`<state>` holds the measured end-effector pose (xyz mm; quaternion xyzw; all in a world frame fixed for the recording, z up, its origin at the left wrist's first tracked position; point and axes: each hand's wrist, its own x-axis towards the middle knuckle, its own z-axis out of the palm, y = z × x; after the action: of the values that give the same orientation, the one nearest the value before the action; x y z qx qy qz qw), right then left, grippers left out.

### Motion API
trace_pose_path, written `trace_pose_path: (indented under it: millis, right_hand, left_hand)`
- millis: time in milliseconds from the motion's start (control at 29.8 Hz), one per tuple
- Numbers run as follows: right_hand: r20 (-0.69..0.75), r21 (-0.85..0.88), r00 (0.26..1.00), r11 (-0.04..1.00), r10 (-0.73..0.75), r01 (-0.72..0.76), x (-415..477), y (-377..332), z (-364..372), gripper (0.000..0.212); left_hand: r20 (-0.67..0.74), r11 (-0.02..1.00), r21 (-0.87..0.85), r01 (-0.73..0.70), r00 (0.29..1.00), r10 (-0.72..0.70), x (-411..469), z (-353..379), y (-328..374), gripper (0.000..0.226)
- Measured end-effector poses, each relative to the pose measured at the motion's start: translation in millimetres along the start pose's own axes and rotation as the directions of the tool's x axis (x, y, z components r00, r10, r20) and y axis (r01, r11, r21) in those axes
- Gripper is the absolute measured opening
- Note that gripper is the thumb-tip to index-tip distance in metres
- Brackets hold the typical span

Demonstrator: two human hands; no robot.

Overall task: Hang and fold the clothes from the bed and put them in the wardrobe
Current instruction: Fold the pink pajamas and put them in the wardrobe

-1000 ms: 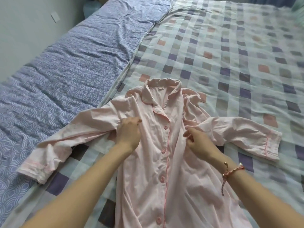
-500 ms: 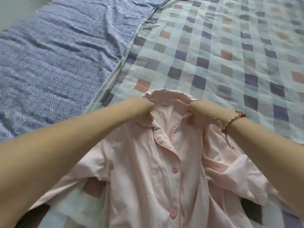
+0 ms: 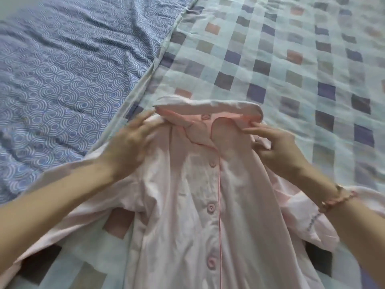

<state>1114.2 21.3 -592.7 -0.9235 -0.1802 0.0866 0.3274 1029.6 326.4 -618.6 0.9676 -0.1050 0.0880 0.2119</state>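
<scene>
A pale pink button-up pyjama shirt (image 3: 193,195) lies face up on the checked bedspread (image 3: 291,65), collar towards the far side and both sleeves spread outward. My left hand (image 3: 129,144) rests with spread fingers on the shirt's left shoulder, just beside the collar (image 3: 208,105); it is motion-blurred. My right hand (image 3: 275,147), with a pink bracelet on its wrist, pinches the right end of the collar between thumb and fingertips. The shirt's hem runs out of the bottom of the view.
A blue quilt with a white ring pattern (image 3: 62,69) covers the left part of the bed, and its edge runs diagonally beside the shirt. Checked bedspread stretches beyond the collar and to the right.
My hands went from the shirt's middle up to the collar and gripped it. My left hand has since let go and spread its fingers on the shoulder. The view has moved closer.
</scene>
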Motion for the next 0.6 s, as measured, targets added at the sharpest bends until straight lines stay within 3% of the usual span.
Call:
trace_pose_path:
  millis: [34, 101, 168, 269, 403, 504, 604]
  right_hand:
    - [-0.008, 0.023, 1.0, 1.0, -0.014, 0.014, -10.9, -0.7, -3.5, 0.04]
    - [-0.006, 0.006, 0.998, 0.998, -0.063, 0.063, -33.3, -13.8, -2.8, 0.039]
    - [0.066, 0.006, 0.991, 0.993, -0.119, 0.119, -56.7, -37.0, 11.5, 0.035]
    - [0.192, 0.089, 0.968, 0.986, -0.158, 0.144, -91.7, -83.0, 55.9, 0.032]
    - [0.259, 0.13, 0.943, 0.976, -0.206, 0.178, -113.2, -142.4, 111.8, 0.032]
    - [0.255, 0.06, 0.939, 0.973, -0.231, 0.224, -112.6, -168.7, 139.4, 0.033]
    - [0.28, -0.049, 0.932, 0.967, -0.228, 0.251, -113.0, -190.8, 165.5, 0.043]
  left_hand:
    - [-0.031, 0.998, 0.05, 0.024, 0.999, -0.022, -25.0, -7.3, -8.1, 0.039]
    - [0.014, 0.961, 0.109, 0.253, 0.966, -0.256, -79.7, -23.9, -23.2, 0.056]
    - [0.075, 0.856, 0.173, 0.488, 0.86, -0.505, -131.5, -41.8, -38.3, 0.069]
    - [0.135, 0.695, 0.207, 0.689, 0.683, -0.718, -183.3, -66.7, -50.4, 0.061]
    - [0.252, 0.552, 0.232, 0.801, 0.499, -0.829, -216.1, -91.4, -62.6, 0.059]
    - [0.255, 0.513, 0.246, 0.822, 0.456, -0.853, -228.3, -96.8, -69.9, 0.046]
    - [0.112, 0.344, 0.368, 0.864, 0.326, -0.939, -253.3, -109.4, -71.3, 0.062]
